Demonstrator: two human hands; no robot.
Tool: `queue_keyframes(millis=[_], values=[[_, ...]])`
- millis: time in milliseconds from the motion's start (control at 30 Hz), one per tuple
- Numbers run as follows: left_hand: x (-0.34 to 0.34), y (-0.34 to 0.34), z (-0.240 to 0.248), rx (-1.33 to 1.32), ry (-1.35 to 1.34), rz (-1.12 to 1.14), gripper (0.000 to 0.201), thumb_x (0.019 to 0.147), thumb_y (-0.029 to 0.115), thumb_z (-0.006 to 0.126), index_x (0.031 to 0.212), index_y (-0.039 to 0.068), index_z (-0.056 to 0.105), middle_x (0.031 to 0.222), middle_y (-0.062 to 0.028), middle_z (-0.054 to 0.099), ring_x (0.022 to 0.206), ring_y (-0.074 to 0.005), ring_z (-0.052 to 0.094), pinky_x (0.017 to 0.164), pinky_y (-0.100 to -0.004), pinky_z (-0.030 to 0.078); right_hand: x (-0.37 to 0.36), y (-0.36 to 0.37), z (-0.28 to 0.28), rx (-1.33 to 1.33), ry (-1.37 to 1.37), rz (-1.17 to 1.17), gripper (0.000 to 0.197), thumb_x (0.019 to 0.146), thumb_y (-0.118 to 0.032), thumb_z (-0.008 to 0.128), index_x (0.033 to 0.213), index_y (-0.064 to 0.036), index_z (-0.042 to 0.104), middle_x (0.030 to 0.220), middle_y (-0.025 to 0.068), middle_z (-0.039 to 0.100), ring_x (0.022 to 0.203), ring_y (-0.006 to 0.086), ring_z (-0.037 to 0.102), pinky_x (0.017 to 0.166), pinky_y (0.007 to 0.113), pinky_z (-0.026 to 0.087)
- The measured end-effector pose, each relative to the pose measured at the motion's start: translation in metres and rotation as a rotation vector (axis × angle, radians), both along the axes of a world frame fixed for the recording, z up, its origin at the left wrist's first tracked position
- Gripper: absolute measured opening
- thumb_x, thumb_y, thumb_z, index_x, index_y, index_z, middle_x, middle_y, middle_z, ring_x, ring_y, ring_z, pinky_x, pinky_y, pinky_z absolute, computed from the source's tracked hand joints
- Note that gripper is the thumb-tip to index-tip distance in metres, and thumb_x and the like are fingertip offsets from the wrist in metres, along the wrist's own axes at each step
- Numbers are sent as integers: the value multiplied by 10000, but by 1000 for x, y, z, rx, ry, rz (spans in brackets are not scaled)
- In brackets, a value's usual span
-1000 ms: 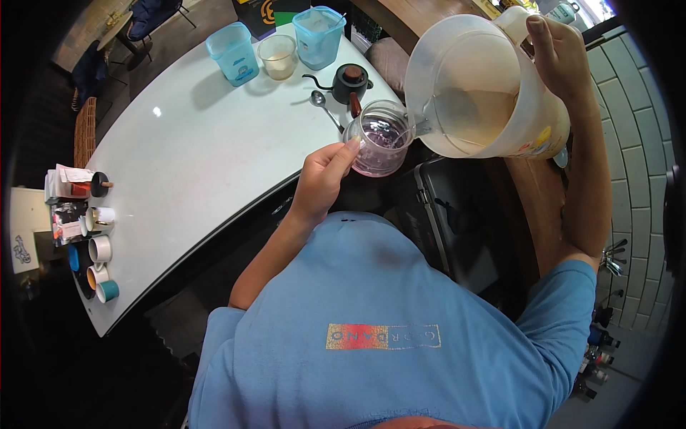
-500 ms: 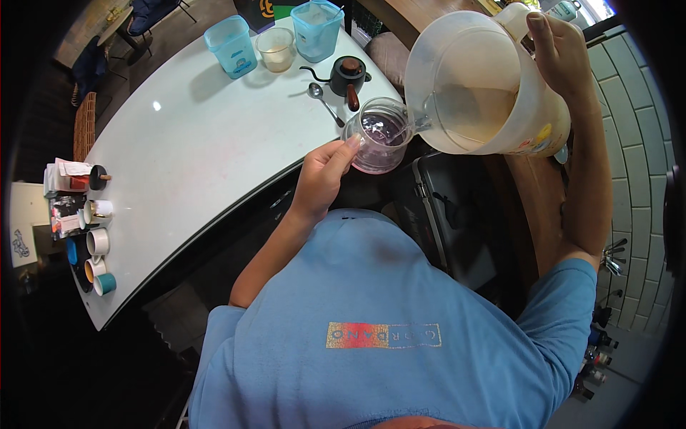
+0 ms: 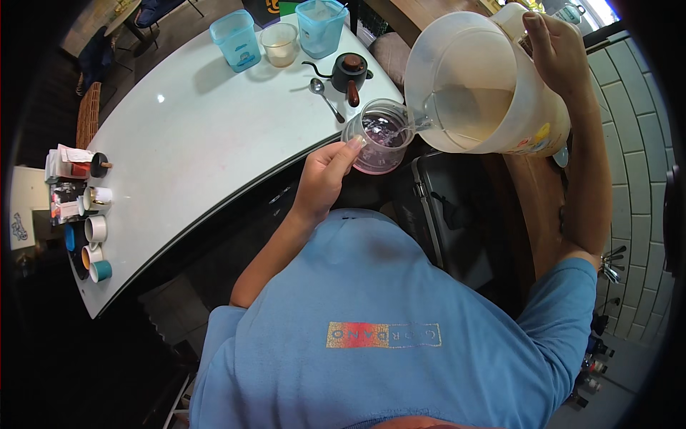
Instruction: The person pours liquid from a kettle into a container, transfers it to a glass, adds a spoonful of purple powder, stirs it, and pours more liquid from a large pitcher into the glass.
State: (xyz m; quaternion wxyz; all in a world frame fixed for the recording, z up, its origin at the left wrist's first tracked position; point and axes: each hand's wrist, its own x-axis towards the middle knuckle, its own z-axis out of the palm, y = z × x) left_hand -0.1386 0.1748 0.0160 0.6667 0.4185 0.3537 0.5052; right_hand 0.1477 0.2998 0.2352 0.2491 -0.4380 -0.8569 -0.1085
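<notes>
My left hand [image 3: 330,170] is closed on the handle of a clear glass jug [image 3: 379,159], held just off the white counter's front edge. Purplish-looking liquid shows inside it. My right hand [image 3: 559,53] grips the handle of a large translucent plastic pitcher [image 3: 537,107], tipped on its side toward the glass jug. A clear stream runs from the pitcher's spout into the jug's mouth. Beyond the jug, a small black gooseneck kettle [image 3: 349,70] with a wooden knob and handle stands on the counter. A metal spoon [image 3: 326,99] lies beside it.
At the back of the white counter [image 3: 186,150] stand two blue plastic tubs [image 3: 234,43] and a clear cup [image 3: 279,50] with pale contents. Several mugs [image 3: 96,229] line the far left end. A wooden counter [image 3: 547,193] and a tiled wall [image 3: 620,143] are at my right.
The pitcher still pours into the glass jug, both held in nearly the same place. The view has shifted slightly, so the counter items appear a little higher and to the right.
</notes>
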Motion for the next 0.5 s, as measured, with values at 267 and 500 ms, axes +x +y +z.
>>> queue_keyframes(millis=[267,500], values=[[6,-7,1,-22,-29,43,357,952,240,512,628,89,522,597,102,342,572,-12,253,515,-210,217,1,1,-1,-33,-6,12,548,956,-463,402,806,28,593,526,45,452,500,122,395,495,307,347],[10,-9,0,-19,13,43,346,956,249,484,632,132,465,585,79,338,536,-24,256,508,-211,215,3,4,-4,-28,-3,-18,567,954,-483,392,821,27,603,518,53,456,499,126,402,499,303,352]])
